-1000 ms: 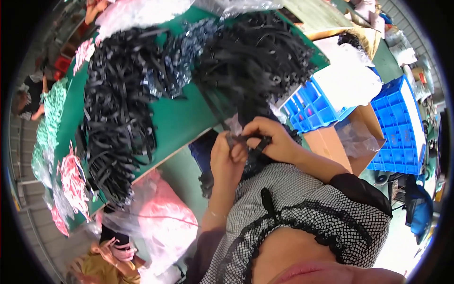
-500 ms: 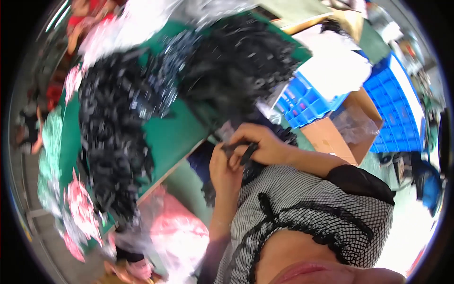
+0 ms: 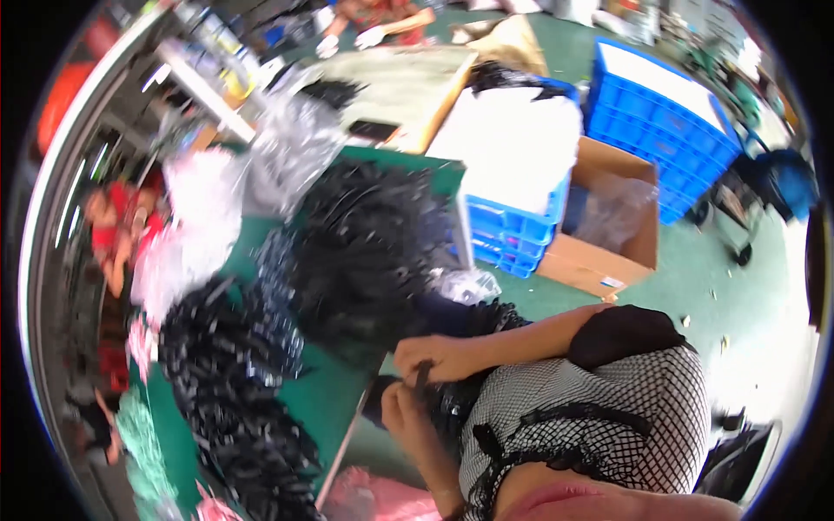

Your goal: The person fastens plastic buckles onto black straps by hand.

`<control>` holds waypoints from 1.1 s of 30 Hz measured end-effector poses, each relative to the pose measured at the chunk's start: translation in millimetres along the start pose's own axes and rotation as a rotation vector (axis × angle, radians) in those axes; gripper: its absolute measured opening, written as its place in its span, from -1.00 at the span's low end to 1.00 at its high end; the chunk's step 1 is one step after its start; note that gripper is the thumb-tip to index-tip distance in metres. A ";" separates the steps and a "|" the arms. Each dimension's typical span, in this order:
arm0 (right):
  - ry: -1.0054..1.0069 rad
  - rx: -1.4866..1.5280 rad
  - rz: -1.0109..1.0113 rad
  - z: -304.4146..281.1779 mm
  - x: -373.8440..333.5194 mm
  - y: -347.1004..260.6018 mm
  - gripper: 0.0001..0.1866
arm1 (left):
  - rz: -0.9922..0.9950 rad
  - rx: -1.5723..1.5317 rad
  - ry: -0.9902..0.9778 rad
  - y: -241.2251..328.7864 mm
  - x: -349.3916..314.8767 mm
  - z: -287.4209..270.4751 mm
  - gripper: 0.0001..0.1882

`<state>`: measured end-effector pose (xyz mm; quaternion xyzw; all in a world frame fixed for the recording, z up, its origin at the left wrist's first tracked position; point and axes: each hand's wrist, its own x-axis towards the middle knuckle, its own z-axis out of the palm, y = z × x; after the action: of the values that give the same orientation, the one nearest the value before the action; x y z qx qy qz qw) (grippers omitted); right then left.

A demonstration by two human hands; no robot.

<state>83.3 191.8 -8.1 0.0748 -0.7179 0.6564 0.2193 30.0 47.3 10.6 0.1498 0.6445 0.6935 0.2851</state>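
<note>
In front of my chest, past the edge of the green table (image 3: 326,404), my two hands are close together. My right hand (image 3: 437,358) has its fingers closed on a short black strip (image 3: 423,375), which looks like a band or strap. Just below it my left hand (image 3: 405,412) is curled, its fingertips near the strip's lower end; motion blur hides what it grips, if anything. On the table lie a large heap of loose black strips (image 3: 360,260) and a long pile of glossy black strips (image 3: 234,408). More black material lies in my lap, partly behind my hands.
Blue crates (image 3: 512,227) bearing white material stand right of the table, beside an open cardboard box (image 3: 599,269). More blue crates (image 3: 660,122) are stacked beyond. Clear plastic bags (image 3: 291,156) lie at the table's far end. A co-worker in white gloves (image 3: 372,36) is at the back.
The view has swung, so the table and heaps appear lower and further left. My hands stay together at the black strip, with the left now lower and blurred.
</note>
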 end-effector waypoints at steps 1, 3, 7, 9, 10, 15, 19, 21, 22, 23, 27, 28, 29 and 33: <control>-0.046 0.218 0.202 -3.8 2.0 -10.5 -0.94 | -0.001 -0.002 0.074 -2.5 1.9 -4.8 -0.83; -0.047 0.490 0.268 -3.1 0.6 -3.8 -0.95 | 0.028 -0.226 -0.142 -18.5 13.7 -13.8 -0.84; -0.044 0.626 0.404 5.6 5.7 -11.1 -0.94 | 0.044 -0.180 -0.179 -15.0 12.0 -21.1 -0.86; -0.012 0.443 0.329 8.5 5.1 -4.4 -0.90 | 0.141 0.023 -0.146 -9.6 8.8 -18.5 -0.85; -0.027 0.444 0.328 9.6 4.4 -5.3 -0.90 | 0.147 0.022 -0.133 -7.0 5.8 -20.7 -0.85; -0.049 0.362 0.436 10.6 2.0 -9.2 -0.91 | 0.061 -0.111 -0.206 -5.6 -3.6 -28.9 -0.84; -0.101 0.335 0.481 10.1 -1.5 -9.9 -0.89 | -0.010 -0.351 -0.209 -10.8 -4.9 -32.8 -0.85; -0.152 0.348 0.435 8.7 -4.3 -4.7 -0.84 | -0.019 -0.516 -0.232 -8.8 -2.9 -31.7 -0.86; -0.145 0.346 0.432 4.0 -4.8 -4.1 -0.84 | -0.019 -0.514 -0.240 -10.1 -0.1 -29.8 -0.86; -0.205 0.312 0.450 1.1 -4.8 -5.7 -0.84 | -0.022 -0.529 -0.258 -12.9 1.0 -30.6 -0.86; -0.197 0.145 0.216 6.1 -6.7 -5.9 -0.82 | -0.029 -0.568 -0.258 -6.7 -1.5 -24.8 -0.82; -0.193 0.151 0.220 6.5 -5.4 -7.4 -0.82 | -0.036 -0.565 -0.257 -7.5 -1.6 -26.1 -0.82; -0.194 0.090 0.209 4.0 -2.8 -10.7 -0.82 | -0.009 -0.538 -0.272 -9.4 -0.4 -26.8 -0.80; -0.194 0.100 0.204 4.1 -0.7 -14.9 -0.86 | -0.017 -0.566 -0.269 -11.3 0.9 -27.1 -0.79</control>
<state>89.0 185.8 5.0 0.0755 -0.7059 0.7000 0.0771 16.1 26.0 -3.9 0.1495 0.3837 0.8169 0.4038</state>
